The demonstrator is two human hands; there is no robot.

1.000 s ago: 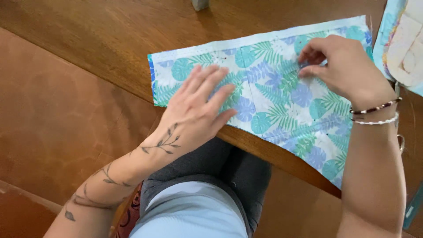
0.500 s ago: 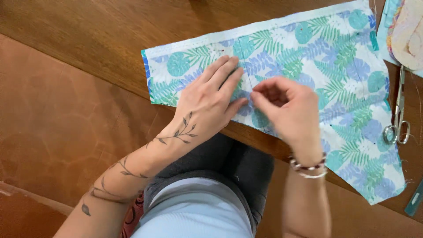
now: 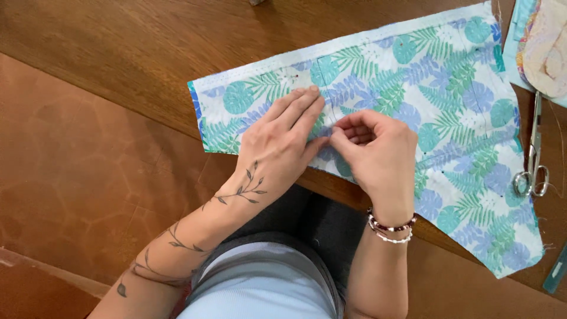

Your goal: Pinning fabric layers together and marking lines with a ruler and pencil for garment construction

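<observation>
A piece of fabric (image 3: 437, 88) printed with green and blue leaves lies flat on the wooden table (image 3: 130, 53), its lower right corner hanging past the table's edge. My left hand (image 3: 277, 145) presses flat on the fabric's left part, fingers together and stretched out. My right hand (image 3: 378, 150) sits right beside it, fingertips pinched on the fabric near the left hand's fingers. Whether a pin is between those fingers is too small to tell. Small dark pin heads dot the cloth.
Metal scissors (image 3: 533, 159) lie at the right of the fabric. A pile of other pale cloth (image 3: 546, 41) sits in the top right corner. A teal tool (image 3: 556, 270) lies at the lower right edge. Brown tiled floor (image 3: 77, 195) is below the table.
My right hand has moved from the fabric's far right end to the left, beside my left hand, and now pinches the cloth. The left hand has stayed flat.
</observation>
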